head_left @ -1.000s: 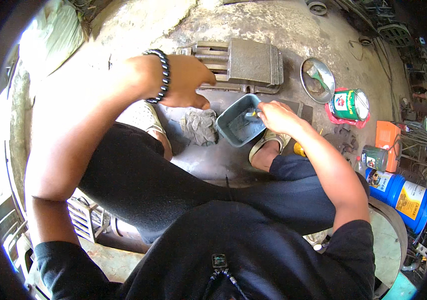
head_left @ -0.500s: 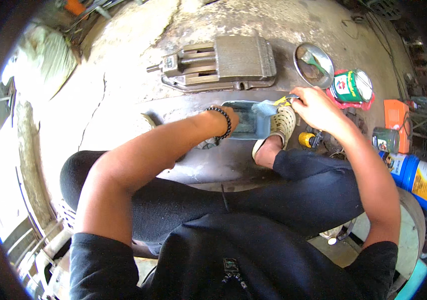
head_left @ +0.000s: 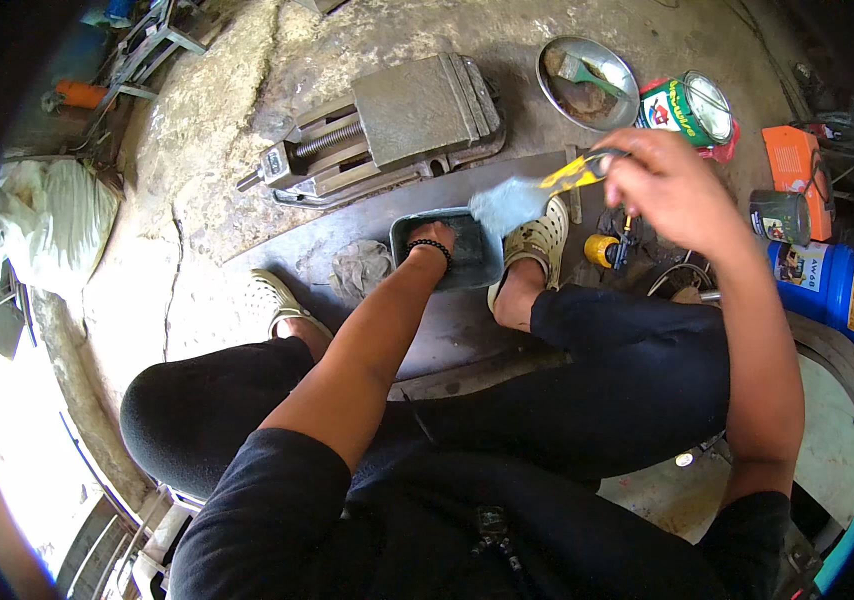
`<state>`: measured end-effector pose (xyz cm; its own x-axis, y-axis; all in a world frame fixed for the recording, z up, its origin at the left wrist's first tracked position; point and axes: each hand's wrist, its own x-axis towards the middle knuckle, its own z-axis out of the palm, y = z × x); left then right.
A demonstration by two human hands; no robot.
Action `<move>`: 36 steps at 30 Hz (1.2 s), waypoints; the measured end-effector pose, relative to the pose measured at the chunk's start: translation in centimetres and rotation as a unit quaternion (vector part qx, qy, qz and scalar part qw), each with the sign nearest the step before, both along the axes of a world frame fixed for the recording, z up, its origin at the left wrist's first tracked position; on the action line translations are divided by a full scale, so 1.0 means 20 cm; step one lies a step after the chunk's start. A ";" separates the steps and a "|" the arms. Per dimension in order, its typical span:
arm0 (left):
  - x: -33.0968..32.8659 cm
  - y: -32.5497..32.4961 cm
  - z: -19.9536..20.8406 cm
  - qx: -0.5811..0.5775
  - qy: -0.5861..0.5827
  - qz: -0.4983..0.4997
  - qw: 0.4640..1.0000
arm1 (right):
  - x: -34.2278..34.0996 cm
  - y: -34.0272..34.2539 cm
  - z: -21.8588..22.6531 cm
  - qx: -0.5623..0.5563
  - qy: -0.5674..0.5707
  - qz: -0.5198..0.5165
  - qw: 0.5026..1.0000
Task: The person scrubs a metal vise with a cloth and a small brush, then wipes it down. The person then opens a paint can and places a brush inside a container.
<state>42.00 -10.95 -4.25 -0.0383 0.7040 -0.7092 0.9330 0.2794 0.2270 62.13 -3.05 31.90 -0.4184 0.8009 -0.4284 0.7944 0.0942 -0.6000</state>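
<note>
My right hand (head_left: 662, 185) is closed round the yellow-and-black handle of a paintbrush (head_left: 509, 207). Light blue-grey paint coats its blurred bristles, which hang over the right rim of a rectangular grey-blue tub (head_left: 475, 277). Inside the tub's left part is my left hand (head_left: 434, 238), a beaded bracelet at the wrist. Its fingers look curled, but whatever they grip is hidden. The tub sits on a dark metal sheet (head_left: 277, 240) between my feet. Just beyond lies a grey machine vise (head_left: 417, 112) with a long screw.
A crumpled grey rag (head_left: 359, 268) lies left of the tub. At the far right are a metal bowl (head_left: 622, 105) holding a green-handled brush, a green paint can (head_left: 682, 108), an orange case (head_left: 792, 165) and blue buckets (head_left: 832, 290). A yellow-and-black device (head_left: 602, 250) sits beside my right foot.
The brush has come up and left from the tub's right rim as my right hand rose. My left hand has moved deeper into the tub. The whole view has turned somewhat.
</note>
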 end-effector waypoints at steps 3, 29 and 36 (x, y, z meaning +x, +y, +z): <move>0.00 0.01 -0.04 -0.008 0.023 -0.090 0.996 | 0.09 0.07 0.05 0.011 0.068 -0.061 0.996; 0.25 0.59 1.07 0.305 -0.251 -0.151 0.906 | 0.17 0.19 0.29 0.227 0.305 -0.257 0.888; -0.49 0.27 0.71 0.148 -0.019 -0.151 0.977 | 0.27 0.31 0.19 0.147 0.263 -0.219 0.928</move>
